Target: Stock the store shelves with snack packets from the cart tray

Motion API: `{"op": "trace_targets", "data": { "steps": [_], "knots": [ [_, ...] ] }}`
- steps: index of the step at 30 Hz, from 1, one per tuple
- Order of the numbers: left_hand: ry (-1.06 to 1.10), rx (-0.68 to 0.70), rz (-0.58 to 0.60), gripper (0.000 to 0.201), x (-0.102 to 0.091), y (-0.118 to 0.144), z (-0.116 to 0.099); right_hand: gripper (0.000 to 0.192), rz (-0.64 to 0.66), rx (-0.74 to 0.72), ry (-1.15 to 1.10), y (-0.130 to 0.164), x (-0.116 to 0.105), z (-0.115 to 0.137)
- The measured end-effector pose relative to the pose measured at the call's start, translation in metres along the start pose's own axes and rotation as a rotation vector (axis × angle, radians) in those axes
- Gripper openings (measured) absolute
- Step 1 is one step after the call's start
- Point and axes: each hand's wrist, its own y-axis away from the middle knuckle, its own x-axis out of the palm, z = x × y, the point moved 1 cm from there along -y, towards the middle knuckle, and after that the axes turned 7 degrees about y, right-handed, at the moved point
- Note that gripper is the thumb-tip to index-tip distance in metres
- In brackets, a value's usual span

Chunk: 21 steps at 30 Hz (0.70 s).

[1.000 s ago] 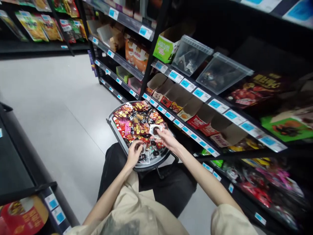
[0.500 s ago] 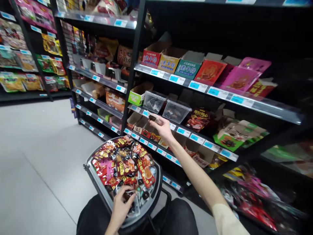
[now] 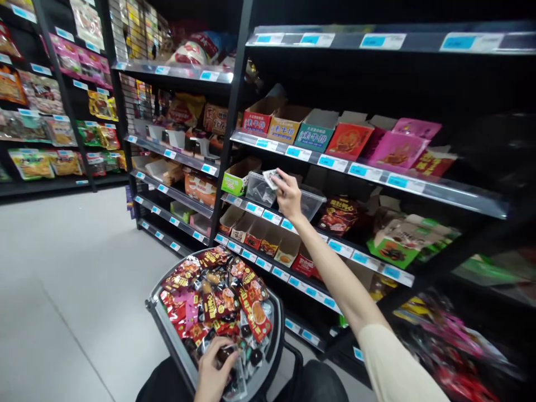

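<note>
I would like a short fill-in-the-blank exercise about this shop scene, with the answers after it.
1. The right hand holds a small packet over a clear plastic ____ on the shelf.
2. The left hand rests in a ____ full of snack packets.
3. The price labels on the shelf edges are ____ in colour.

Missing words: box; basket; blue

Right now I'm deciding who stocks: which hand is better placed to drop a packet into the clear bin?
Right hand: it holds a small packet at the clear bin. Left hand is down in the basket.
</note>
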Motion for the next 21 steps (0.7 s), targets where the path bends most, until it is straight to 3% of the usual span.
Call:
{"op": "trace_targets", "data": {
  "steps": [2,4,6,8,10,11,13,15,18,21],
  "knots": [
    [0.002,-0.016,-0.008,0.037,-0.001,-0.002,0.004,0.048,0.084,0.168,0.056,-0.037,0.010,-0.016],
    [0.016,-0.026,0.007,0.038,-0.003,-0.003,0.007,0.056,0.258,0.292,0.098,-0.068,0.019,-0.023],
    [0.038,-0.039,0.017,0.040,-0.005,-0.004,0.009,0.058,0.396,0.301,0.137,-0.084,0.022,-0.017],
    [0.051,-0.060,0.016,0.043,-0.007,-0.005,0.012,0.047,0.432,0.207,0.162,-0.076,0.018,0.005],
    [0.060,-0.079,-0.006,0.046,-0.008,-0.004,0.014,0.032,0.460,0.066,0.116,-0.044,0.010,0.038],
    [0.067,-0.091,-0.020,0.047,-0.009,-0.003,0.015,0.027,0.552,-0.008,0.039,-0.020,0.007,0.056],
    [0.092,-0.141,-0.047,0.050,-0.010,-0.002,0.017,0.028,0.845,-0.152,-0.168,0.042,0.003,0.092],
    [0.122,-0.206,-0.074,0.053,-0.012,0.000,0.016,0.043,1.163,-0.214,-0.310,0.112,0.002,0.123],
    [0.145,-0.236,-0.124,0.055,-0.013,0.002,0.012,0.057,1.445,-0.184,-0.473,0.209,0.005,0.157],
    [0.148,-0.166,-0.187,0.051,-0.014,0.002,0.009,0.062,1.363,-0.018,-0.487,0.273,0.015,0.169]
  ]
}}
